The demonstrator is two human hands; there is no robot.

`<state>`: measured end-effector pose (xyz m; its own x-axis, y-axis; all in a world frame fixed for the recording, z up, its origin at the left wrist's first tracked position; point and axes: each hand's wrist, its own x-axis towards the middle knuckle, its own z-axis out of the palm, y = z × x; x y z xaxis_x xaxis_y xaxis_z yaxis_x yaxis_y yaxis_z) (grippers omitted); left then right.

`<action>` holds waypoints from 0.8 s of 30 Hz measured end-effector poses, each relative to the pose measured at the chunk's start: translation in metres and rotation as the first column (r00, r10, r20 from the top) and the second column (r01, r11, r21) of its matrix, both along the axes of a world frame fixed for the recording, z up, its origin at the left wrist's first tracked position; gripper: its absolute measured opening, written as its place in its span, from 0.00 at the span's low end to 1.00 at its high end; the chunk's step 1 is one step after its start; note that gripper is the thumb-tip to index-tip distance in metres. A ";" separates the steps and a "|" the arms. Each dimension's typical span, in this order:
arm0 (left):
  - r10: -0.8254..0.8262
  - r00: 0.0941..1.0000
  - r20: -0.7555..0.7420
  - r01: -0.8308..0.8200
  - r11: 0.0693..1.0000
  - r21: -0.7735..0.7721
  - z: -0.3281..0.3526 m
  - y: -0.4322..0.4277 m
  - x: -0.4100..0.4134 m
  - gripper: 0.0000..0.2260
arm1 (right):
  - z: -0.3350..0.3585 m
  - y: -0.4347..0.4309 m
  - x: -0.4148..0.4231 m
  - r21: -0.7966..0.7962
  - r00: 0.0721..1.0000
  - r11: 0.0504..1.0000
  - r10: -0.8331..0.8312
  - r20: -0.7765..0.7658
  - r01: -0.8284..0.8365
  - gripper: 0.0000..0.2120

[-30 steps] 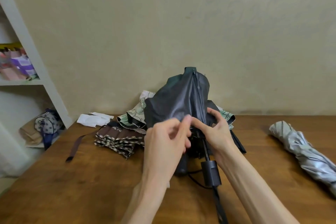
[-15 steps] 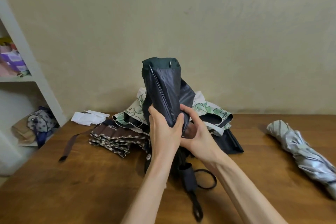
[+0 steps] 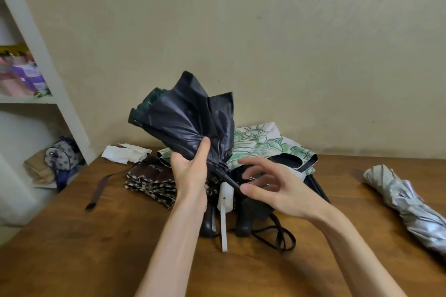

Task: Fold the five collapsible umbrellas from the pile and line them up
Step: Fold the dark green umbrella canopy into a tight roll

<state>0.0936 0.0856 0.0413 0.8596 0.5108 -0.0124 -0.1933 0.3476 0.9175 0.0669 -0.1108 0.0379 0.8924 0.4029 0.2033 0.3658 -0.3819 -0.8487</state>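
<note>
My left hand [image 3: 190, 169] grips a dark umbrella [image 3: 188, 118] by its gathered canopy and holds it tilted up and to the left above the pile. My right hand [image 3: 272, 188] hovers beside the umbrella's shaft with its fingers spread, the fingertips close to the shaft; it holds nothing. Behind lie a brown patterned umbrella [image 3: 152, 181] and a white-and-green flowered umbrella [image 3: 263, 144]. Dark handles [image 3: 241, 224] and a white strap [image 3: 224, 222] rest on the table below my hands. A rolled silver umbrella [image 3: 405, 202] lies apart at the right.
The wooden table [image 3: 96, 248] runs back to a beige wall. A brown strap [image 3: 96, 190] and white paper [image 3: 123, 153] lie at the left rear. A white shelf unit [image 3: 36, 55] with boxes and bags stands off the table's left edge.
The dark umbrella has tipped from upright to leaning left. My right hand has let go of it and opened. The view has shifted slightly, so the pile sits lower.
</note>
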 end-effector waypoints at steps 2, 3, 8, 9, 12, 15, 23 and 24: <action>0.037 0.999 0.000 -0.037 0.999 -0.040 0.000 0.005 0.001 0.23 | 0.001 -0.005 -0.003 -0.100 0.997 0.993 0.050 -0.053 -0.055 0.23; 0.058 0.998 0.007 -0.058 0.997 -0.059 -0.001 0.006 0.002 0.24 | 0.001 -0.008 -0.004 -0.143 0.992 0.985 0.080 -0.094 -0.093 0.23; 0.168 0.986 0.012 -0.164 0.974 -0.158 0.002 0.004 0.004 0.31 | -0.006 -0.005 -0.002 0.035 0.985 0.994 0.112 -0.135 -0.108 0.15; 0.177 0.984 0.008 -0.172 0.968 -0.181 0.002 0.003 0.004 0.30 | -0.009 -0.003 0.000 0.061 0.995 0.997 0.055 -0.085 -0.050 0.15; 0.195 0.981 0.001 -0.190 0.957 -0.218 0.002 0.001 0.003 0.27 | -0.015 0.008 -0.001 0.123 1.000 0.992 -0.003 0.012 0.002 0.21; 0.202 0.979 -0.016 -0.200 0.953 -0.229 0.003 0.000 0.003 0.26 | -0.019 0.017 -0.001 0.117 0.984 0.992 -0.058 0.166 0.038 0.27; 0.124 0.991 -0.058 -0.134 0.960 -0.246 0.004 -0.020 -0.005 0.26 | -0.022 0.041 -0.005 0.194 0.937 0.969 -0.207 0.283 0.156 0.29; 0.113 0.992 -0.064 -0.125 0.961 -0.246 0.003 -0.023 -0.006 0.26 | -0.023 0.041 -0.004 0.210 0.923 0.959 -0.249 0.295 0.191 0.29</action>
<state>0.0879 0.0624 0.0447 0.7882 0.5847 -0.1921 -0.2043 0.5431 0.8144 0.0627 -0.0694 0.0146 0.8320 0.1365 0.5377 0.5492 -0.3401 -0.7634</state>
